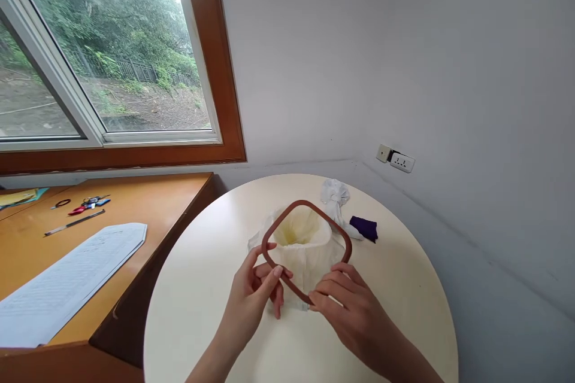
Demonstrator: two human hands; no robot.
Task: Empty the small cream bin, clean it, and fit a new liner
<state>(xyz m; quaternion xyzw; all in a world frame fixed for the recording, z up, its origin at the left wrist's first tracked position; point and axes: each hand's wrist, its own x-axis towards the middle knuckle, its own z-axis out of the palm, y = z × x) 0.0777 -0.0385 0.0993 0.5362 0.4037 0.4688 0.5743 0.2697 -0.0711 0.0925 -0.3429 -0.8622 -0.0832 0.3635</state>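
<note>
A brown square ring with rounded corners [300, 204] is held tilted in front of a bin lined with a pale, thin bag [300, 257]. Through the ring the bag's open mouth shows, yellowish inside. My left hand [254, 290] grips the ring's left lower side between thumb and fingers. On the lower right side, my right hand [348, 305] pinches the ring near its bottom corner. The bin's own wall is hidden by the bag. Behind, a knotted white plastic bag [335, 194] lies beside a dark purple cloth-like piece [365, 228].
The round cream table [188, 287] stands against the wall. To the left is a wooden desk [162, 203] with papers [76, 281], a pen [74, 223] and keys [92, 203]. A wall socket [402, 161] is at the right, a window above the desk.
</note>
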